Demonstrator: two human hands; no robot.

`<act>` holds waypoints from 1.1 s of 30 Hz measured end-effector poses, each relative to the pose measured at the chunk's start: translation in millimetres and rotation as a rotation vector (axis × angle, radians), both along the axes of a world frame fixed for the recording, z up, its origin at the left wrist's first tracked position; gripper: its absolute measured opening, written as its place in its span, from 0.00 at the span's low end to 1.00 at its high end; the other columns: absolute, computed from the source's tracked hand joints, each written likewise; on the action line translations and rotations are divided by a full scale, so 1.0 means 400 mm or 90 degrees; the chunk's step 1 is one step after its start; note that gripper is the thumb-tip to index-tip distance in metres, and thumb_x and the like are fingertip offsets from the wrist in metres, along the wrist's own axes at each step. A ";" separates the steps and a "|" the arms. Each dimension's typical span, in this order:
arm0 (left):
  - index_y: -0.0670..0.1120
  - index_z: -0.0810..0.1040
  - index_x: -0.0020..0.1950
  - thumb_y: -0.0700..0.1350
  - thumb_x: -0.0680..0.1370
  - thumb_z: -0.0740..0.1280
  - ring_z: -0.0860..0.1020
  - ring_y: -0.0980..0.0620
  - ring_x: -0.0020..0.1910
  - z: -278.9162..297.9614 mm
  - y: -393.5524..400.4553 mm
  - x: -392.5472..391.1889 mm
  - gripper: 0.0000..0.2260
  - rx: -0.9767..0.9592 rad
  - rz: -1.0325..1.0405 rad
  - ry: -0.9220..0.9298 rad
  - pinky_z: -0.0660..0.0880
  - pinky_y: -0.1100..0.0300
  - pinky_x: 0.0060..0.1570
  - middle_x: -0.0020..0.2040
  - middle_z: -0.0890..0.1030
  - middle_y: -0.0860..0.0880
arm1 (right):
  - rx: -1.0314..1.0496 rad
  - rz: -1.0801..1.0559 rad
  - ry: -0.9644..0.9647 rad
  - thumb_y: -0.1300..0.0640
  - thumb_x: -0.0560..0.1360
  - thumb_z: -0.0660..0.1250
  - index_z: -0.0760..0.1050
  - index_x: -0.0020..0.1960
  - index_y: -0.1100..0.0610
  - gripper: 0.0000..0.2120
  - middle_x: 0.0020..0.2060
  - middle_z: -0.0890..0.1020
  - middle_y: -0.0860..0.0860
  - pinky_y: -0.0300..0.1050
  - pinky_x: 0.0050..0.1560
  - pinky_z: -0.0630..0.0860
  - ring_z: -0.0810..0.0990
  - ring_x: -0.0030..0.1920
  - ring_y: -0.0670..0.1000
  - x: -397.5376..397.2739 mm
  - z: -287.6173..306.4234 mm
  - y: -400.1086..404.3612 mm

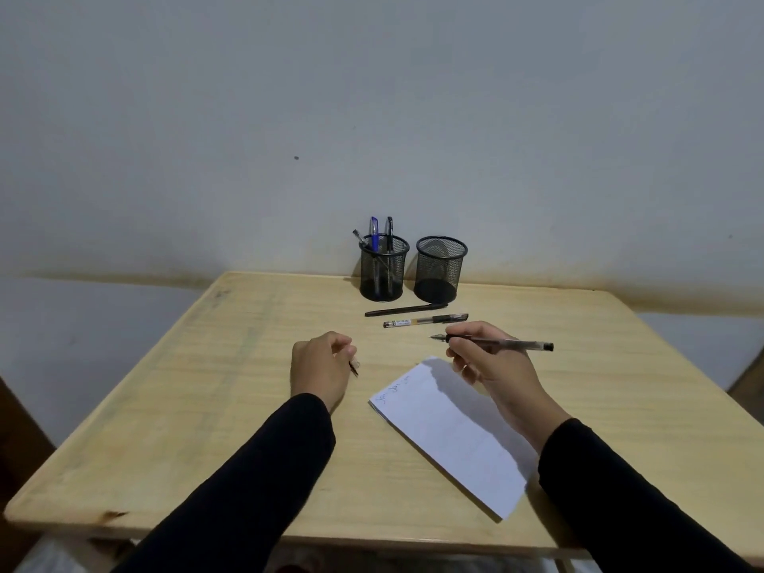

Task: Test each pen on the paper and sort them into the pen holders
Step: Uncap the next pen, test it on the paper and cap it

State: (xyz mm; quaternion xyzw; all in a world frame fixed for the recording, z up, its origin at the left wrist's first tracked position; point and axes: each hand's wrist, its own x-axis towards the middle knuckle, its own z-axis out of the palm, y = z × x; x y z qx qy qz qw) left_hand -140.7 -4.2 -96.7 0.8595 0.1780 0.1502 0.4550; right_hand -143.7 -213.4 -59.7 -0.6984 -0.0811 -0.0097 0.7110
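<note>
My right hand [488,359] holds an uncapped clear-barrel pen [516,344] level above the table, tip pointing left. My left hand [320,366] is closed around a small dark piece, likely the pen's cap [354,368], of which only an end shows. The white paper [454,436] lies under my right wrist with a few scribbles at its far left corner. Two more pens lie beyond the hands: a black one [407,310] and a clear capped one [426,321]. The left mesh holder [383,268] has three pens in it; the right holder [440,268] looks empty.
The wooden table [186,386] stands against a pale wall [372,97], with the holders at its far edge. Both black sleeves reach in from the near edge. Dark floor shows past the table's left side.
</note>
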 end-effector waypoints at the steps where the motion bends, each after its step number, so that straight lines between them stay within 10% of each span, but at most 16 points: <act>1: 0.48 0.79 0.57 0.45 0.79 0.63 0.70 0.59 0.49 0.000 -0.001 -0.004 0.09 0.002 0.005 -0.011 0.65 0.67 0.50 0.54 0.80 0.48 | -0.014 -0.003 -0.002 0.67 0.74 0.65 0.80 0.44 0.59 0.07 0.28 0.79 0.50 0.34 0.26 0.68 0.73 0.26 0.45 0.007 -0.001 0.004; 6: 0.52 0.80 0.57 0.48 0.76 0.67 0.68 0.73 0.42 0.020 -0.070 -0.057 0.10 0.123 -0.089 -0.089 0.60 0.82 0.44 0.55 0.73 0.54 | -0.046 0.003 0.011 0.67 0.74 0.64 0.79 0.42 0.59 0.07 0.22 0.73 0.46 0.33 0.24 0.64 0.67 0.24 0.44 0.043 -0.011 0.033; 10: 0.52 0.80 0.58 0.55 0.74 0.69 0.68 0.57 0.61 -0.012 -0.119 -0.090 0.15 0.252 -0.147 -0.070 0.63 0.68 0.54 0.52 0.80 0.57 | -0.141 -0.001 -0.030 0.63 0.76 0.63 0.77 0.41 0.55 0.08 0.27 0.76 0.45 0.32 0.30 0.68 0.72 0.28 0.43 0.049 -0.055 0.046; 19: 0.52 0.76 0.65 0.57 0.77 0.62 0.67 0.54 0.61 -0.026 -0.138 -0.104 0.19 0.318 -0.142 -0.050 0.66 0.64 0.61 0.56 0.78 0.54 | -0.265 0.028 -0.103 0.63 0.73 0.63 0.76 0.38 0.54 0.08 0.30 0.79 0.48 0.37 0.37 0.70 0.75 0.31 0.45 0.034 -0.085 0.044; 33: 0.50 0.74 0.67 0.55 0.78 0.63 0.72 0.59 0.55 -0.043 -0.140 -0.157 0.20 0.189 -0.164 -0.078 0.66 0.70 0.50 0.53 0.71 0.55 | -0.292 0.104 -0.094 0.64 0.75 0.62 0.77 0.40 0.59 0.08 0.26 0.78 0.44 0.35 0.33 0.70 0.74 0.27 0.42 0.013 -0.086 0.024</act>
